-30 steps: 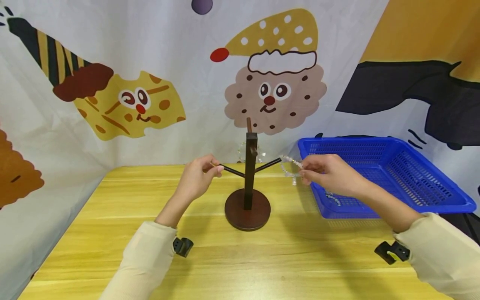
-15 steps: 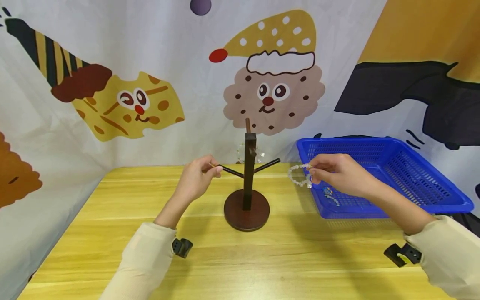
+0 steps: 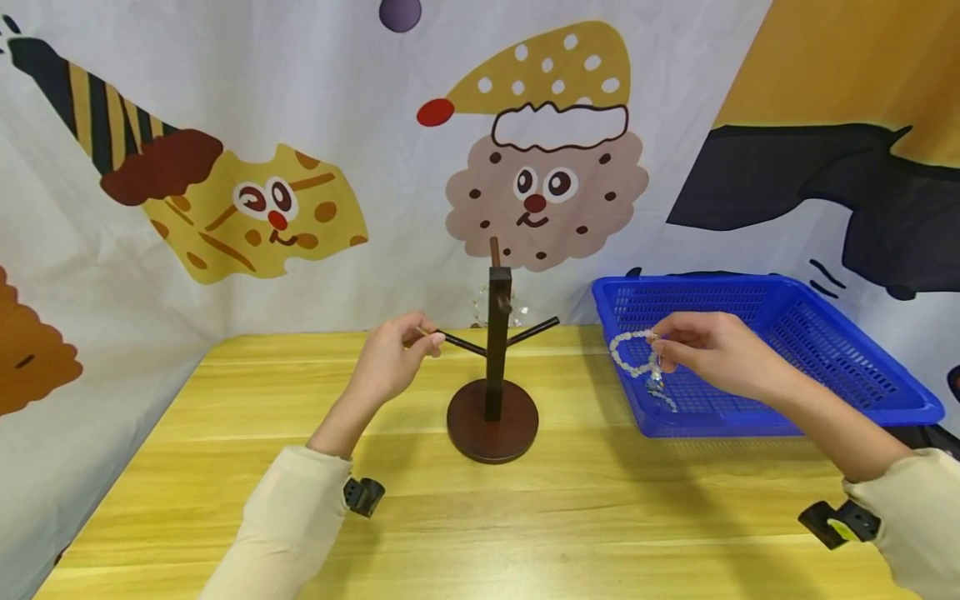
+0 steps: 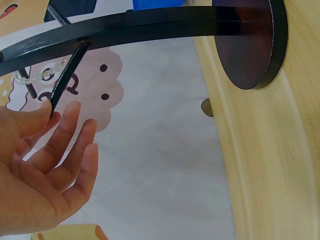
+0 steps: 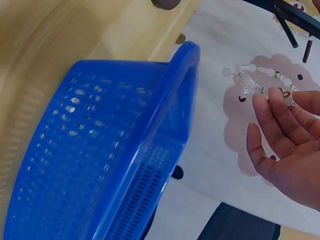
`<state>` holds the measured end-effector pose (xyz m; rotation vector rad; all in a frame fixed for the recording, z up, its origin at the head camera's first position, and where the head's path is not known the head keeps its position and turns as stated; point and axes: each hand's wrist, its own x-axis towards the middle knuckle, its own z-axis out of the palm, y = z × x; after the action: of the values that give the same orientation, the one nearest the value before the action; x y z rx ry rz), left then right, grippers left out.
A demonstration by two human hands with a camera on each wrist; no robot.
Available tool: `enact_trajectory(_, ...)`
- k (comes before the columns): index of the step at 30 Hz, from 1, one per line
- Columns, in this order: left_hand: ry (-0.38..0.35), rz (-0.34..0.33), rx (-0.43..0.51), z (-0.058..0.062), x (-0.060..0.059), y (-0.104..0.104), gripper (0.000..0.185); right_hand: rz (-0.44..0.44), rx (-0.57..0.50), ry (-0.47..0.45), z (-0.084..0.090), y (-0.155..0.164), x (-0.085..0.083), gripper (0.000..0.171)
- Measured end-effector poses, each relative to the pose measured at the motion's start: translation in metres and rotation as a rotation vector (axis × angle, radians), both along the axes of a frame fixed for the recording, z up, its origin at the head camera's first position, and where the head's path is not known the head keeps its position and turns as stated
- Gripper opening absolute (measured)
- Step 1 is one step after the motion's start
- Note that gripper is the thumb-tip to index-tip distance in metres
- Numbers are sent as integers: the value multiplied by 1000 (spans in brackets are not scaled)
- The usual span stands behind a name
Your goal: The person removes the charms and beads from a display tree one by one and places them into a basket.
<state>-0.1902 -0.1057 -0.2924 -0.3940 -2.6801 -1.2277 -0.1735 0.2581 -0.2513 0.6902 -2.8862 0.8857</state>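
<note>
Holding two things at once, I start nearest the camera: the yellow table fills the lower frame, my sleeves coming in from the bottom corners. At centre left, my left hand pinches the tip of the left peg of the dark wooden stand, thumb and forefinger closed on it and the other fingers relaxed, which steadies the stand. At centre right, my right hand pinches a clear beaded bracelet, which dangles over the near left corner of the blue basket, well clear of the right peg. I judge the step to be carrying the bracelet into the basket. Farther back, another beaded bracelet hangs behind the post, before the cartoon backdrop.
</note>
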Motion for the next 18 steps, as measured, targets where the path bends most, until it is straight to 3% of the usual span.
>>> enact_trajectory(18,11,-1,-10,-1,-1,0,12,-48,33,3,-30,41,7,14)
